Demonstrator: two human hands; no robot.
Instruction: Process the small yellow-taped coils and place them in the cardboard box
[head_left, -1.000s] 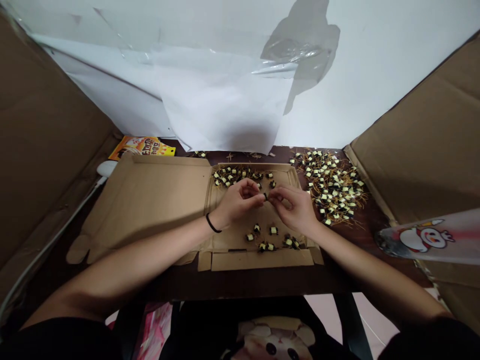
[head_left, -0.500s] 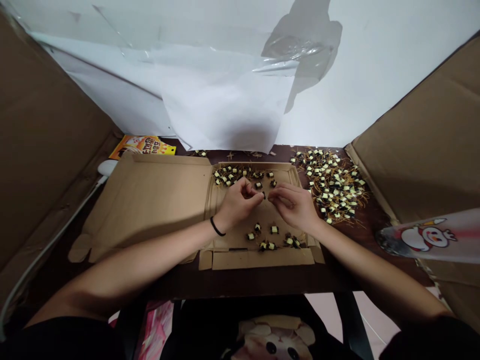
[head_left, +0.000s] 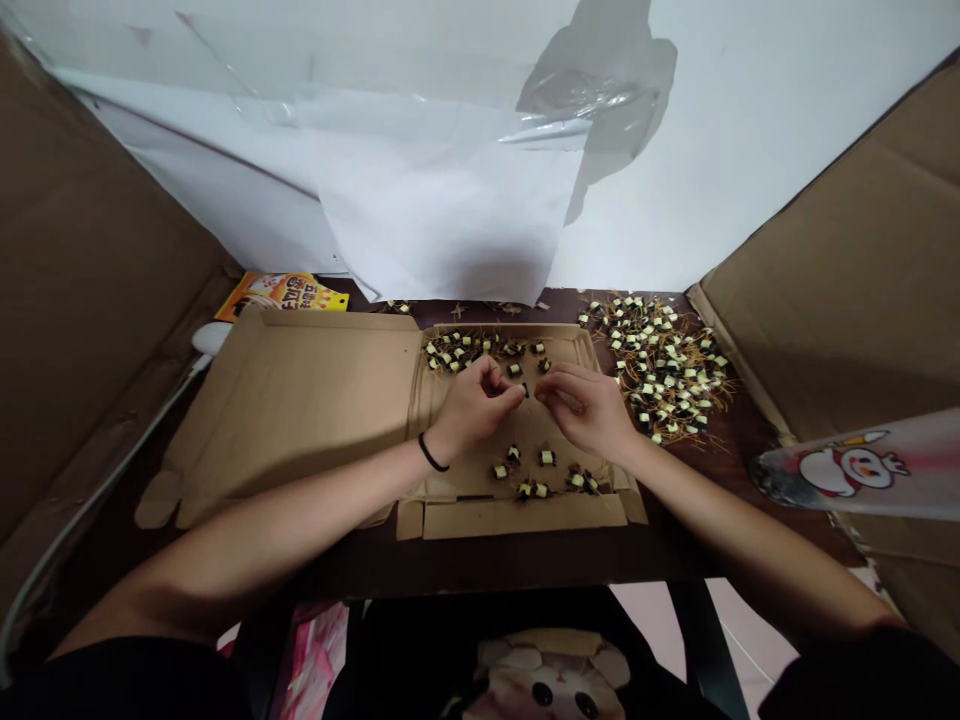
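My left hand (head_left: 480, 398), a black band on its wrist, pinches a small wire-wound coil (head_left: 526, 391) above the open cardboard box (head_left: 465, 440). Only the coil's dark end shows past the thumb. Just to the right, my right hand (head_left: 585, 405) has its thumb and forefinger pressed together, facing the coil. Whatever is between those fingertips, perhaps a thin wire lead, is too small to make out. Behind the hands, several coils with yellow tape, black ends and coppery leads (head_left: 457, 352) lie bunched in the box. More loose coils (head_left: 547, 458) rest near its front edge.
A large heap of coils (head_left: 667, 370) lies on the dark table right of the box. The box lid (head_left: 307, 410) is folded out left. A yellow packet (head_left: 289, 293), a white device with a cable (head_left: 211, 338) and a printed plastic cup (head_left: 855, 470) stand around. Cardboard walls flank both sides.
Both hands keep nearly the same pose over the box, the coil still in the left fingers. The whole view has shifted very slightly.
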